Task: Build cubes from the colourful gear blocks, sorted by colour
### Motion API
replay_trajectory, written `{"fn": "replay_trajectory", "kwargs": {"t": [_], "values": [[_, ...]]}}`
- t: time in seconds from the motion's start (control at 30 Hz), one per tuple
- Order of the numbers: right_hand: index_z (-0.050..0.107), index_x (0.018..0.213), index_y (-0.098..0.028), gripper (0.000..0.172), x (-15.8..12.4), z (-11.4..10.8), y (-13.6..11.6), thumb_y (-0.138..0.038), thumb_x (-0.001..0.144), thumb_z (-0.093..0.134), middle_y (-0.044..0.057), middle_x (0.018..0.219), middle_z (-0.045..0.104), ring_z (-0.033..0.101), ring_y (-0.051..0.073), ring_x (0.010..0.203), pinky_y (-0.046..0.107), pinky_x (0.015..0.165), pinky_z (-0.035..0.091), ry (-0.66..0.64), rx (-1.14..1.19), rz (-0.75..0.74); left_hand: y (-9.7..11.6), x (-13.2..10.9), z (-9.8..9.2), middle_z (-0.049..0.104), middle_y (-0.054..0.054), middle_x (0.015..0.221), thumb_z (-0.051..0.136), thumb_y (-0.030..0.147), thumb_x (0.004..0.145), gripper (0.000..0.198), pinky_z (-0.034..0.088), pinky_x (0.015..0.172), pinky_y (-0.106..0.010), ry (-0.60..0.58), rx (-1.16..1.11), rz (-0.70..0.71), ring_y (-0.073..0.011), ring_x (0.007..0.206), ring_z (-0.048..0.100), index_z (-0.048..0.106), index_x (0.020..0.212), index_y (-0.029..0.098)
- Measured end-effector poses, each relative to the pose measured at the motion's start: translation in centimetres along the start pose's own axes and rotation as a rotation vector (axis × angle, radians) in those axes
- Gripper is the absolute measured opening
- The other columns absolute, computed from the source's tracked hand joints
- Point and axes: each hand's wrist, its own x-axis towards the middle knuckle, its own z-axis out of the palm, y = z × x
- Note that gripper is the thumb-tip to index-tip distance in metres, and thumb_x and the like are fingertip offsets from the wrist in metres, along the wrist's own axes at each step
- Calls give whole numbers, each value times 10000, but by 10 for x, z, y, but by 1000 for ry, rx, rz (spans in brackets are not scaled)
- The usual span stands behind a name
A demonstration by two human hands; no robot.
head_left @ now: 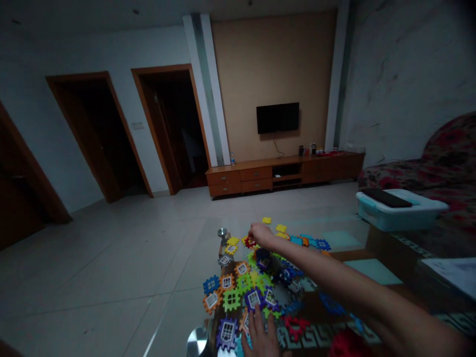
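My left hand (261, 334) lies with fingers stretched over the interlocking plastic tiles at the near edge of a glass-topped table. Its fingertips reach the lower edge of a purple tile with a white window insert (254, 298). An orange tile (244, 322) is partly hidden beside it. My right hand (261, 235) reaches across to the far part of the pile, its fingers curled down and closed on a red tile (250, 243). Around it are a yellow tile (233, 241) and darker pieces (263, 259). A green tile (231, 300) and a blue tile (211, 284) lie to the left.
Light blue and dark blue tiles (323, 244) lie farther right. A lidded pale-blue box (399, 218) with a dark flat object (386, 198) on it stands at right. Round metal table fittings (198, 342) mark the left edge. A low TV cabinet (256, 179) is beyond.
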Motion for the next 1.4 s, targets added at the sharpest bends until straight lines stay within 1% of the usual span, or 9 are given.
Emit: {"fn": "replay_trajectory", "kwargs": {"t": [0.13, 0.3, 0.47, 0.6, 0.83, 0.97, 1.07, 1.23, 1.4], "values": [[622, 1098, -158, 286, -30, -44, 10, -375, 914, 593, 42, 1137, 626, 621, 234, 975, 392, 836, 537, -17, -83, 0, 5, -5, -12, 311, -144, 1540, 668, 129, 682, 673, 297, 1081, -605, 6, 117, -24, -373, 1421, 287, 521, 1329, 243], [665, 772, -144, 82, -103, -87, 49, -198, 817, 624, 35, 737, 665, 605, 163, 711, 278, 669, 474, 12, -96, 5, 13, -7, -16, 344, -116, 1532, 558, 178, 811, 551, 288, 1117, -551, 149, 141, 59, -304, 1423, 310, 492, 1354, 243], [581, 706, -182, 250, -180, -90, 90, -423, 762, 620, -35, 549, 560, 527, 131, 518, 240, 513, 401, 37, 270, 182, 30, 1, -10, 350, 2, 1530, 547, 181, 810, 579, 259, 1142, -566, 169, 133, 288, -264, 1436, 284, 460, 1360, 340], [546, 728, -200, 345, -216, -76, 102, -525, 701, 660, -60, 522, 526, 506, 122, 480, 243, 494, 395, 46, 425, 305, 27, 4, -8, 417, -39, 1498, 499, 187, 833, 493, 306, 1087, -605, 186, 225, 217, -292, 1400, 351, 527, 1313, 297], [522, 772, -212, 372, -233, -53, 101, -535, 681, 682, -83, 516, 480, 476, 91, 443, 209, 450, 355, 144, 549, 378, 2, 2, -7, 518, -112, 1424, 431, 200, 875, 398, 351, 1045, -535, 362, 289, 91, -283, 1343, 431, 612, 1228, 240], [525, 751, -207, 349, -233, -47, 97, -513, 688, 680, -83, 509, 479, 420, 72, 396, 202, 416, 312, 168, 554, 405, 0, 3, -7, 506, -133, 1430, 345, 215, 908, 412, 361, 1047, -536, 435, 165, 94, -290, 1350, 426, 618, 1217, 209], [519, 750, -206, 326, -236, -41, 95, -484, 688, 678, -75, 506, 505, 418, 74, 390, 202, 413, 301, 170, 564, 388, 7, 1, -5, 477, -137, 1452, 355, 295, 915, 436, 355, 1088, -533, 345, -117, 221, -288, 1360, 415, 554, 1291, 197], [517, 785, -205, 277, -240, -26, 99, -427, 683, 648, -80, 498, 482, 439, 96, 402, 215, 426, 296, 235, 555, 343, 25, -12, 14, 385, -156, 1508, 483, 423, 867, 620, 362, 1129, -422, 160, -639, 491, -254, 1387, 381, 372, 1414, 152], [545, 772, -188, 156, -239, -16, 103, -292, 689, 627, -71, 527, 461, 449, 113, 486, 220, 471, 295, 360, 423, 305, 32, -22, 24, 354, -199, 1516, 755, 347, 628, 972, 269, 1177, -468, -43, -638, 577, -329, 1413, 323, 296, 1455, 124]]}}
